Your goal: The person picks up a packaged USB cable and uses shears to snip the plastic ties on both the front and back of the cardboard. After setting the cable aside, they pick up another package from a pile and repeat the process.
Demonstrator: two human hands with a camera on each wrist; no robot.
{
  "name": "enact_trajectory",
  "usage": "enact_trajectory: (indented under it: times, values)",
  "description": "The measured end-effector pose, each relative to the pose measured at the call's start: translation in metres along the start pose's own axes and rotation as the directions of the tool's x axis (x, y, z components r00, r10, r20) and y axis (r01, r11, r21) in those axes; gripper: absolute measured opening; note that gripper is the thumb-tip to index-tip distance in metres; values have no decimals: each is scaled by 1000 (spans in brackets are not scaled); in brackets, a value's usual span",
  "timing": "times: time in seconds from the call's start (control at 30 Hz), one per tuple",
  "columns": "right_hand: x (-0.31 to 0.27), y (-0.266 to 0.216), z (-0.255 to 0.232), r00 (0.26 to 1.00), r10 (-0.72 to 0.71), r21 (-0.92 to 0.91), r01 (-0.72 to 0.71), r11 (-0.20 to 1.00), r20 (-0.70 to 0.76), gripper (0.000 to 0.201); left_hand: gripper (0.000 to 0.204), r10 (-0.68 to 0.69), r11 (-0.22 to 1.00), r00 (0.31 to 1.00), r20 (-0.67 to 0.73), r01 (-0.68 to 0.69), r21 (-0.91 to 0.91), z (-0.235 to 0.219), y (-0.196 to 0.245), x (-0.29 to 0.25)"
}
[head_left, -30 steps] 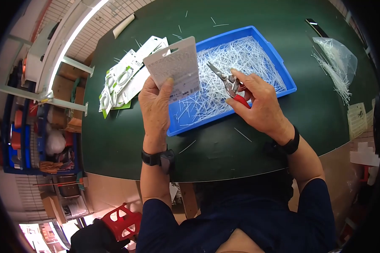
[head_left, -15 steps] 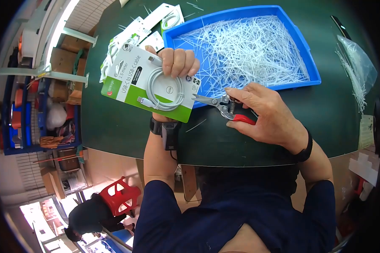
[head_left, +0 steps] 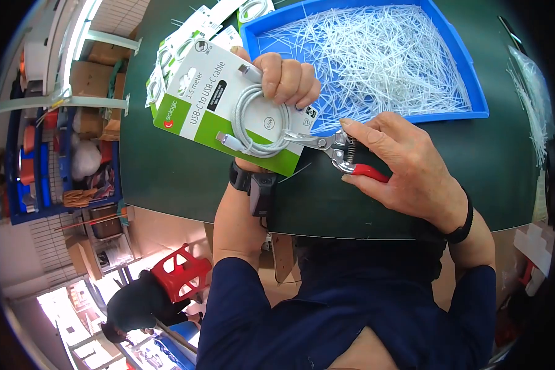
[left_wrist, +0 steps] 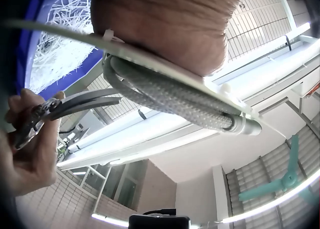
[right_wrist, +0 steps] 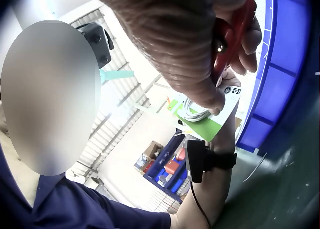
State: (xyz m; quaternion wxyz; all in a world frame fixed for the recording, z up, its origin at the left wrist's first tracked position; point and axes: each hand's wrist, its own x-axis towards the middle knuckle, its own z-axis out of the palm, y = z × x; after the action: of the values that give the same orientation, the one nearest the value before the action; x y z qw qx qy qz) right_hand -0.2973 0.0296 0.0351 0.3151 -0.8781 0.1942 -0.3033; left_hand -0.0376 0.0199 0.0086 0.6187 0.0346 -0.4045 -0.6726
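Note:
My left hand grips the right edge of a white and green retail card, tilted with its printed front up. A coiled, braided white USB-C cable is fastened to the card; the left wrist view shows the coil edge-on, with a tie round one end. In my right hand are red-handled hand snips, their spring showing between the handles. Their blade tips overlap the coil's lower right side in the head view. From the left wrist, the blades appear slightly parted near the coil.
A blue tray full of thin white plastic strips stands beyond my hands on the dark green table. More carded cables lie at the back left. At the far right is a clear bag of strips.
The left hand has turned the card from its back to its printed front and moved it right, closer to me. The snips have come down from over the tray to the coil's edge.

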Motion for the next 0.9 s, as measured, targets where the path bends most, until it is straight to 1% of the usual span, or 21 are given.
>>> enact_trajectory:
  times: [0.03, 0.13, 0.23, 0.4, 0.5, 0.53, 0.63, 0.8, 0.87, 0.9]
  values:
    - [-1, 2, -1, 1000, -7, -24, 6, 1000, -7, 77, 66, 9, 1000, 1000, -16, -10, -21, 0, 0, 0]
    - [-2, 3, -3, 1000, 22, -45, -21, 999, 23, 75, 66, 21, 998, 999, -48, -24, -61, 2, 1, -2]
    - [-2, 3, -3, 999, 38, -49, -36, 998, 32, 73, 65, 38, 993, 992, -118, -51, -111, 4, 1, -4]
    - [1, 5, -3, 999, 38, -51, -38, 998, -1, 72, 66, 14, 994, 999, -47, -19, -109, 4, 1, 0]
    - [-1, 4, -3, 999, 47, -53, -47, 997, 7, 72, 66, 61, 996, 975, -214, -72, -48, 18, -3, 2]
    - [-1, 4, -4, 999, 50, -55, -49, 997, 18, 72, 66, 59, 996, 974, -217, -71, -51, 16, -4, 1]
    - [-2, 5, -3, 998, 56, -55, -54, 997, 39, 72, 65, 63, 988, 989, -136, -80, -129, 8, -2, 0]
    - [-2, 5, -1, 996, 62, -56, -59, 997, 57, 71, 64, 85, 970, 982, -170, -120, -210, 7, -4, -1]
    - [-3, 5, 2, 996, 69, -52, -66, 996, 59, 71, 64, 78, 969, 990, -115, -103, -223, 0, -1, -3]
    - [-3, 5, 3, 998, 53, -56, -51, 997, 45, 67, 63, 77, 969, 993, -88, -95, -229, -2, -1, -3]
